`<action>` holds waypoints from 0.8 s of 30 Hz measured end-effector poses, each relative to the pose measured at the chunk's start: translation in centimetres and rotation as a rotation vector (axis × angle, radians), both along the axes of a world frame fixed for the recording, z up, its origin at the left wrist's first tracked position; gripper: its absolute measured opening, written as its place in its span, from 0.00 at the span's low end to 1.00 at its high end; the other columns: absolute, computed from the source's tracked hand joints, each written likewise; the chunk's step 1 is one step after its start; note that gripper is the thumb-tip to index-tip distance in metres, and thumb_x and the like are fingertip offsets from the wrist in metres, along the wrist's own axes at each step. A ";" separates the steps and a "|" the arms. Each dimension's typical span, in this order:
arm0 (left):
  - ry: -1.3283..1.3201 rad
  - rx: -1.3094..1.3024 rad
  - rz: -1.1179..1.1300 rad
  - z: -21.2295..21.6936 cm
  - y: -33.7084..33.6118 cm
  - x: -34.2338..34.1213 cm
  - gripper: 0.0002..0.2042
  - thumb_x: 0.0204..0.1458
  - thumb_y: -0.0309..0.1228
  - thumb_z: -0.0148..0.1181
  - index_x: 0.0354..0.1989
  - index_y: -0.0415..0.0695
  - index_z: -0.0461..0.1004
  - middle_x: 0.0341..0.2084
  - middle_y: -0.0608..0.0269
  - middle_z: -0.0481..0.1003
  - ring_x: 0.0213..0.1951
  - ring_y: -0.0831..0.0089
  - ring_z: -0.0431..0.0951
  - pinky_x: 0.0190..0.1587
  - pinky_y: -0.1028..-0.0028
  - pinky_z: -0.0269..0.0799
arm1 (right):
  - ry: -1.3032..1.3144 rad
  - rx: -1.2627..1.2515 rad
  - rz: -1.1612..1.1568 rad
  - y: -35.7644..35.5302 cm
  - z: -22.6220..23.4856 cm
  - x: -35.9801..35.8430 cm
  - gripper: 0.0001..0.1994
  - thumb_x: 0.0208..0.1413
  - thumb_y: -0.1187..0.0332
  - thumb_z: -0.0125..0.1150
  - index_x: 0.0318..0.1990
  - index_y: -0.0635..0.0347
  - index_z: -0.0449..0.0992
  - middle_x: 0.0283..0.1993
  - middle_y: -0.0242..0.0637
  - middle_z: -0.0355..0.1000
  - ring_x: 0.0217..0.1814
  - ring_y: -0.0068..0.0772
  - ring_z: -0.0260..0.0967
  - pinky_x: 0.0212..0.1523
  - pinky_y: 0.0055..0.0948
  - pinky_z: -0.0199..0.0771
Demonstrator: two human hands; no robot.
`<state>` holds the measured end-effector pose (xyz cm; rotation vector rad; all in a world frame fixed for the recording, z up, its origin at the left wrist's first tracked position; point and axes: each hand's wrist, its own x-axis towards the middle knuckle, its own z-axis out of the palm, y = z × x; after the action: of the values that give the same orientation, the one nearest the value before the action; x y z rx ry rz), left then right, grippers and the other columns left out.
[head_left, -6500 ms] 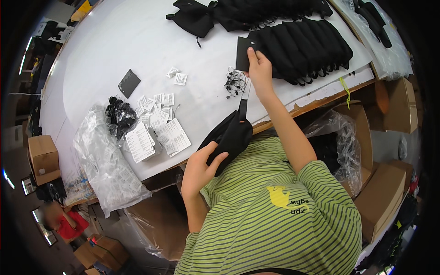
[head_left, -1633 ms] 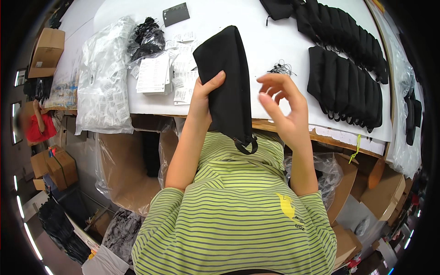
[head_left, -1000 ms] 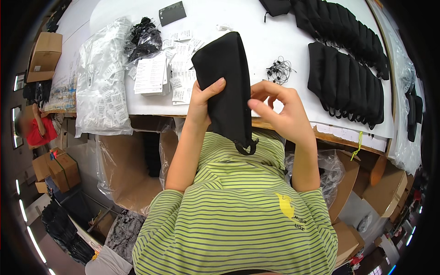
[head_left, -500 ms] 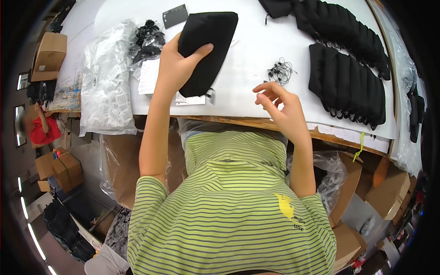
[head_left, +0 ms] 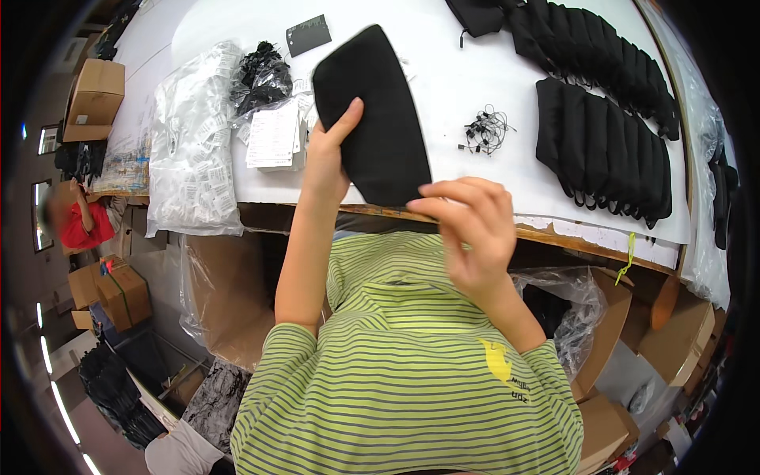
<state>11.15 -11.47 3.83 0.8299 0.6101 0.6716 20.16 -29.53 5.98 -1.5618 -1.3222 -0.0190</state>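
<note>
My left hand [head_left: 331, 154] grips a flat black fabric pouch [head_left: 376, 119] by its left edge, thumb lying across the front. The pouch is held tilted over the table's near edge. At its lower right corner, my right hand [head_left: 475, 229] has thumb and forefinger pinched together on the pouch's edge. The other fingers curl in, and whether a small loop is between the fingertips is hidden. Beyond my right hand lies a tangle of thin black strings [head_left: 486, 131] on the white tabletop [head_left: 451, 71].
Rows of black pouches [head_left: 602, 150] stand packed together at the right. To the left are a clear bag of white labels [head_left: 194, 150], a bag of black strings [head_left: 263, 77], a stack of white cards [head_left: 273, 138] and a dark card [head_left: 309, 36]. Cardboard boxes [head_left: 120, 293] flank the table; a person in red [head_left: 87, 226] is far left.
The pouch has come down nearer to me and turned, its lower end swinging right. My right hand has moved down and left to the pouch's corner, its fingers closing there.
</note>
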 end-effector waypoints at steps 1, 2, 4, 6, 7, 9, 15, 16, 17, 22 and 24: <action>0.093 -0.043 0.015 0.5 -0.8 0.4 0.18 0.52 0.31 0.59 0.50 0.38 0.67 0.41 0.59 0.74 0.41 0.72 0.76 0.44 0.75 0.72 | -0.077 -0.112 -0.026 0.4 0.8 -0.8 0.17 0.42 0.69 0.64 0.43 0.50 0.76 0.46 0.32 0.70 0.47 0.34 0.65 0.48 0.31 0.59; 0.184 -0.086 0.029 0.9 -1.3 0.4 0.18 0.53 0.31 0.58 0.50 0.38 0.67 0.42 0.60 0.73 0.42 0.72 0.75 0.44 0.75 0.72 | -0.155 -0.225 -0.052 0.8 1.3 -1.3 0.19 0.40 0.69 0.65 0.45 0.47 0.75 0.49 0.31 0.69 0.52 0.34 0.63 0.53 0.33 0.55; 0.126 -0.293 -0.081 0.6 -2.4 0.0 0.16 0.54 0.32 0.57 0.49 0.40 0.68 0.43 0.59 0.73 0.44 0.73 0.74 0.45 0.73 0.72 | -0.155 -0.316 -0.117 1.2 0.4 -0.8 0.22 0.39 0.68 0.65 0.47 0.44 0.75 0.52 0.27 0.67 0.56 0.33 0.61 0.55 0.35 0.51; 0.041 -0.376 -0.250 0.7 -2.8 -1.0 0.20 0.54 0.33 0.57 0.53 0.40 0.63 0.45 0.57 0.72 0.46 0.72 0.73 0.48 0.73 0.70 | -0.223 -0.253 -0.153 0.8 -1.3 1.2 0.24 0.36 0.70 0.67 0.47 0.46 0.75 0.47 0.27 0.71 0.51 0.32 0.65 0.52 0.33 0.56; 0.040 -0.376 -0.246 0.2 -2.7 -1.7 0.20 0.54 0.33 0.57 0.53 0.40 0.63 0.45 0.57 0.72 0.46 0.72 0.73 0.48 0.73 0.70 | -0.085 -0.189 -0.108 0.5 -1.2 1.9 0.26 0.31 0.75 0.67 0.45 0.50 0.75 0.41 0.29 0.73 0.43 0.35 0.68 0.46 0.32 0.61; 0.239 0.343 -0.164 -0.8 -2.2 -2.9 0.27 0.52 0.33 0.60 0.59 0.42 0.56 0.47 0.57 0.71 0.47 0.70 0.72 0.51 0.72 0.67 | 0.270 -0.081 -0.063 0.2 -0.5 2.4 0.26 0.36 0.85 0.62 0.48 0.59 0.72 0.44 0.35 0.73 0.41 0.32 0.71 0.43 0.25 0.68; 0.170 0.705 -0.269 1.1 -1.4 -3.2 0.29 0.47 0.26 0.65 0.58 0.43 0.60 0.47 0.59 0.71 0.49 0.71 0.70 0.53 0.74 0.64 | 0.777 -0.029 0.060 -1.3 -0.9 4.4 0.20 0.44 0.80 0.66 0.47 0.61 0.73 0.39 0.31 0.73 0.37 0.17 0.67 0.39 0.16 0.65; 0.251 0.797 -0.318 1.2 -1.3 -3.2 0.24 0.47 0.25 0.64 0.55 0.42 0.65 0.46 0.60 0.72 0.49 0.72 0.70 0.53 0.75 0.64 | 0.757 -0.013 0.081 -1.6 -0.9 4.8 0.17 0.44 0.79 0.66 0.44 0.60 0.74 0.37 0.30 0.73 0.37 0.16 0.66 0.39 0.15 0.64; 0.140 0.678 -0.262 1.4 -1.7 -2.8 0.15 0.46 0.23 0.63 0.44 0.40 0.73 0.38 0.63 0.73 0.43 0.74 0.71 0.47 0.77 0.65 | 0.734 0.001 0.100 -2.0 -0.9 5.3 0.14 0.44 0.78 0.66 0.41 0.60 0.76 0.36 0.29 0.73 0.37 0.15 0.65 0.38 0.15 0.63; 0.152 0.960 -0.330 0.3 -1.3 -1.8 0.09 0.41 0.24 0.65 0.33 0.39 0.77 0.25 0.64 0.68 0.30 0.72 0.66 0.35 0.77 0.61 | 0.771 -0.315 0.129 -4.5 -0.6 7.3 0.09 0.45 0.76 0.65 0.37 0.60 0.77 0.34 0.27 0.74 0.25 0.12 0.64 0.26 0.14 0.62; 0.237 0.996 -0.408 0.2 -1.4 -1.8 0.10 0.40 0.24 0.64 0.33 0.38 0.76 0.25 0.64 0.66 0.30 0.72 0.66 0.35 0.77 0.61 | 0.971 -0.509 0.177 -5.1 0.8 7.9 0.11 0.45 0.79 0.64 0.39 0.61 0.76 0.36 0.27 0.72 0.27 0.12 0.65 0.23 0.12 0.64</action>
<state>9.37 -12.91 4.08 1.9226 0.2647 0.4787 28.09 -34.60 6.77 -1.5131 -0.6788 1.1188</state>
